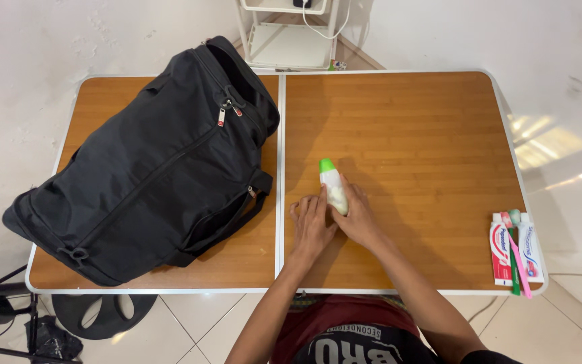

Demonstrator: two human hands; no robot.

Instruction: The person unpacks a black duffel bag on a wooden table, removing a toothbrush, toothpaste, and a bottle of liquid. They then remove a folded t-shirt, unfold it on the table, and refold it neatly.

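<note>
Small white bottle (335, 191), green cap — lying on the wooden table (412, 135), right of the black bag (143, 168). Right hand (358, 219) closed around bottle; left hand (311, 226) flat, fingertips touching it. Risk, as judged: round body rolling away — loose, one-sided hold.

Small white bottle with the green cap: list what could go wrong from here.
1. The small white bottle lies on its side under the right hand and left hand; released, it might roll.
2. The toothpaste tubes sit at the table's right front corner, and a sweeping arm could knock them off.
</note>
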